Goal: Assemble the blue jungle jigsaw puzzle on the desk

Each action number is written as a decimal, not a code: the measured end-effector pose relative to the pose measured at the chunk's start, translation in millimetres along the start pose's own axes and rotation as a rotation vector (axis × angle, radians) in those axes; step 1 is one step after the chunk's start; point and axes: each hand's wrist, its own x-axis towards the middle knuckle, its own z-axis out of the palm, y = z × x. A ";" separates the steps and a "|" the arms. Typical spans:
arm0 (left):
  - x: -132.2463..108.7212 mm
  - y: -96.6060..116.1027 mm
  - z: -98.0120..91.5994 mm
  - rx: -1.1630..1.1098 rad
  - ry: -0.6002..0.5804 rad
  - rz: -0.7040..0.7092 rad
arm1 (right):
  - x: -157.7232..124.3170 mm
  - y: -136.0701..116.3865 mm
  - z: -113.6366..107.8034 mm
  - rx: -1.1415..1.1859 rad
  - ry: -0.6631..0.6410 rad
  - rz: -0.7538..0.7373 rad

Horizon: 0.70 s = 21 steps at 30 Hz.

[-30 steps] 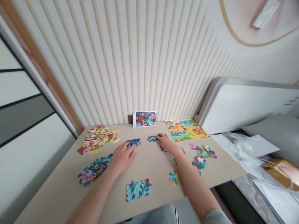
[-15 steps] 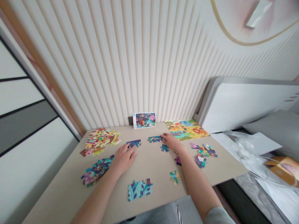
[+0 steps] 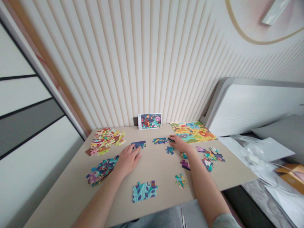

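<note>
My left hand (image 3: 127, 159) lies flat on the beige table (image 3: 156, 164), fingers stretched toward a dark blue puzzle chunk (image 3: 138, 144). My right hand (image 3: 178, 143) rests further back, its fingertips on a small dark piece just right of a blue joined strip (image 3: 160, 140). A single blue piece (image 3: 170, 150) sits just left of that wrist. A teal leaf-patterned chunk (image 3: 144, 191) lies near the front edge. A reference picture card (image 3: 149, 121) leans against the wall.
A finished yellow animal puzzle (image 3: 192, 131) lies at the back right. Piles of loose pieces sit at the back left (image 3: 106, 141), left (image 3: 101, 169) and right (image 3: 210, 155). A small piece (image 3: 180, 180) lies near my right forearm. A white unit (image 3: 256, 106) and papers (image 3: 254, 148) stand to the right.
My right hand slid right, from the blue strip to its right end, uncovering the single blue piece. My left hand stayed flat in place. The camera shifted slightly.
</note>
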 end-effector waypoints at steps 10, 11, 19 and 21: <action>-0.9 2.6 -3.4 -0.011 0.001 -0.012 | 1.2 -1.8 -3.2 0.003 0.062 0.036; -1.1 2.8 -3.6 -0.013 0.002 -0.012 | 1.9 -3.1 -2.6 0.008 0.074 0.025; -1.2 4.0 -4.2 -0.003 -0.005 -0.013 | 3.1 -2.9 3.4 0.039 0.053 -0.047; -1.4 4.8 -5.9 -0.001 -0.005 -0.014 | 2.7 -3.2 3.6 0.025 0.048 -0.055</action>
